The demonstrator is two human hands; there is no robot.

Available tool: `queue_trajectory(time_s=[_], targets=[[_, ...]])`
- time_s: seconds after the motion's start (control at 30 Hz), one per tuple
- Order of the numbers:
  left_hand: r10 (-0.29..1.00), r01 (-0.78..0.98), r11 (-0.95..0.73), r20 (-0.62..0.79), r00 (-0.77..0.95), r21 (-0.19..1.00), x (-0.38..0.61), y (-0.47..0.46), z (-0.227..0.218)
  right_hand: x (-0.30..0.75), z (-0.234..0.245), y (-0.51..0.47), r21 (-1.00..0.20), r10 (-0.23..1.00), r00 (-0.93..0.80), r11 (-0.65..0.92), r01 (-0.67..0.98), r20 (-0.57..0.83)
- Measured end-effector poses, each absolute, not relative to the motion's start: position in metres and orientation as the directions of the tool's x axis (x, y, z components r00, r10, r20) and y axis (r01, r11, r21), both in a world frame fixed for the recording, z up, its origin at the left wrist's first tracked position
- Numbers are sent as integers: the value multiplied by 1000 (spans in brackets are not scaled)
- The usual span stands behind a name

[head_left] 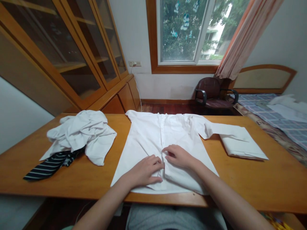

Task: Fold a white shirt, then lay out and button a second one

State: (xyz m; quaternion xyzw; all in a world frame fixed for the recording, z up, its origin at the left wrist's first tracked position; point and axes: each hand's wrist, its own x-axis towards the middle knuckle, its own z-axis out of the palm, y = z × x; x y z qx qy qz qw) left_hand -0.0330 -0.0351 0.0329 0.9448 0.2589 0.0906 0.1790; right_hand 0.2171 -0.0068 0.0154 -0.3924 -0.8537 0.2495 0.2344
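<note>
A white button-front shirt (141,137) lies spread on the table, its collar end away from me and its hem near the front edge. My left hand (148,169) rests on the lower front, with bent fingers gripping the cloth beside the placket. Just across the placket, my right hand (178,155) pinches the other front edge between thumb and fingers. The lower right front panel is lifted and creased under my right forearm. Any button between the fingertips is too small to make out. One sleeve stretches right onto a folded white garment (244,145).
A crumpled white garment (81,131) lies at the table's left, with a dark striped tie (48,166) under it. The wooden table (271,182) ends close to my body. Beyond it stand a glass-door cabinet (96,86), an armchair (209,91) and a bed (275,108).
</note>
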Motion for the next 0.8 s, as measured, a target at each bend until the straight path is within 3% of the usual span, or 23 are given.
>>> queue_trajectory(time_s=[0.13, 0.37, 0.6, 0.8], targets=[[528, 442, -788, 102, 843, 429, -26, -36, 24, 215, 16, -11, -572, 745, -632, 619, 538, 213], [557, 294, -694, 231, 797, 657, -21, -37, 22, 213, 14, -14, -514, 720, -659, 659, 550, 217], [539, 303, -647, 139, 831, 699, -20, -48, 29, 211, 13, -19, -513, 731, -647, 650, 561, 218], [525, 274, -617, 127, 842, 738, -33, -42, 40, 211, 18, -19, -464, 665, -735, 697, 547, 133]])
